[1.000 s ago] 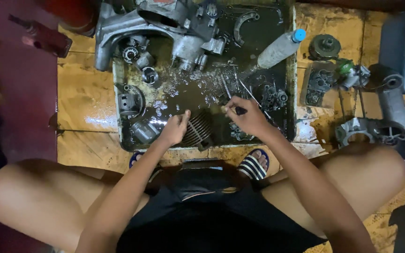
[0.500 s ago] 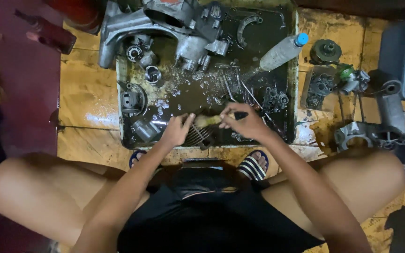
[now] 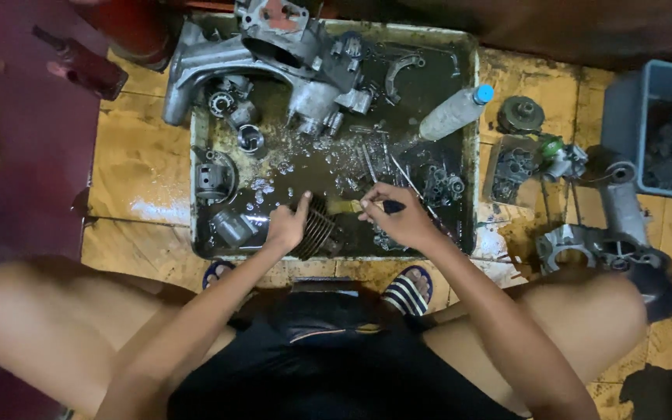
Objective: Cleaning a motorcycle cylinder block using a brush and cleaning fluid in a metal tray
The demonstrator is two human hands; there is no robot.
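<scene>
We see our left hand (image 3: pixel 288 225) curled over the top edge of a dark, ribbed metal cylinder (image 3: pixel 319 228), the fingers bent and closed against its fins so that it stands tilted at the near edge of the tray (image 3: pixel 472 140). Our right hand (image 3: pixel 400 218) sits just beside it, its fingers pinched shut around the dark handle of a small brush (image 3: pixel 355 206), whose pale bristle end points left and touches the upper side of the cylinder. Both hands are over the front middle of the tray, which is a shallow metal one filled with dark, oily liquid and scattered small parts. At the far side of the tray lies a large grey engine casing (image 3: pixel 274 54), well apart from our hands. A clear plastic bottle (image 3: pixel 454 113) with a blue cap lies slanted across the tray's right rim. To the left in the liquid sits a round metal part (image 3: pixel 213 177), near but not touching the left hand. Outside the tray on the right, more grey metal parts (image 3: pixel 600 233) rest on the yellowish floor beside a blue bin (image 3: pixel 624 117). A striped sandal (image 3: pixel 407 289) shows below the right wrist.
</scene>
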